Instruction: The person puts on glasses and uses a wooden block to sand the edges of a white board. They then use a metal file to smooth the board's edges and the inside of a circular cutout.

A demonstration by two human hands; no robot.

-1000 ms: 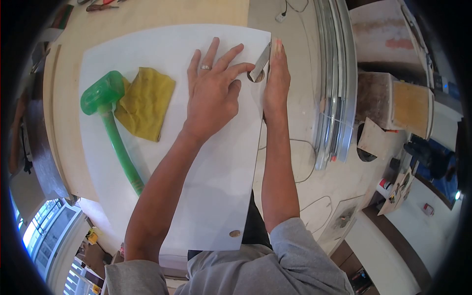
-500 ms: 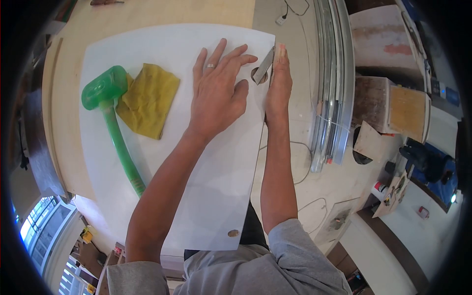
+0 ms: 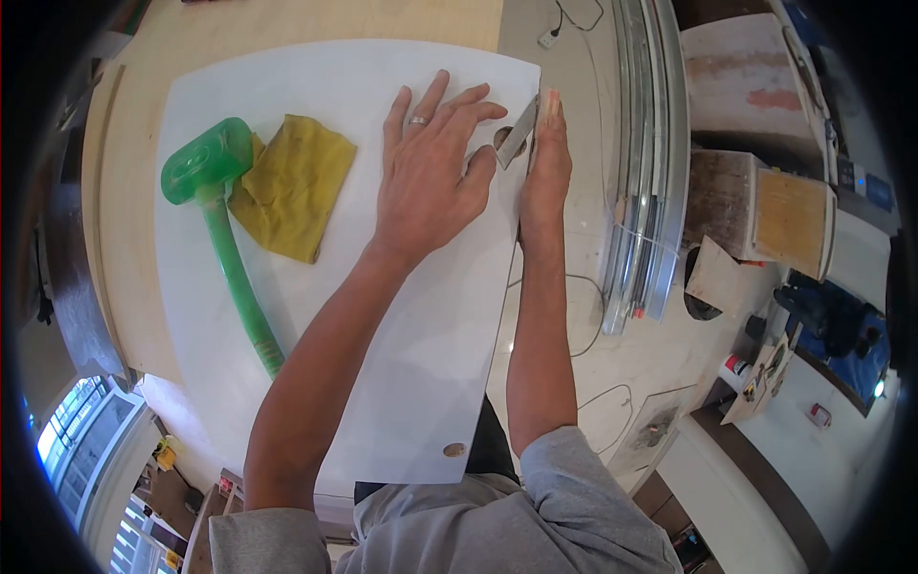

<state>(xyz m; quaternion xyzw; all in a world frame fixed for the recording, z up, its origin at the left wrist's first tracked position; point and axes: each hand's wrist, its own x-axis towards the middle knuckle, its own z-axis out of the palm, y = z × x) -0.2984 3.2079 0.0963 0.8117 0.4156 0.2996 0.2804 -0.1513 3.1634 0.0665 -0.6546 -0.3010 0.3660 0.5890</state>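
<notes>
A white panel (image 3: 421,383) with a curved far edge lies in front of me, and a round hole (image 3: 454,450) sits near its close corner. My left hand (image 3: 435,172) rests on the panel with fingers spread; a ring is on one finger. My right hand (image 3: 546,167) is closed at the panel's right edge around a tool with a flat metal blade (image 3: 517,134) and a wooden, pink-tipped piece (image 3: 550,103). The blade slants over the second hole, near the far right corner. Left of my hands lie a green mallet (image 3: 215,163) and a folded yellow cloth (image 3: 296,187).
The panel rests on a pale wooden worktop (image 3: 287,24). To the right, long metal profiles (image 3: 641,163) lie on the floor, with a cable (image 3: 602,316) nearer the panel. Boxes (image 3: 722,191) and boards stand at the far right.
The view has shifted slightly, so the panel's far edge sits a little higher. My left thumb is now closer to the blade and hole; my right hand keeps its grip.
</notes>
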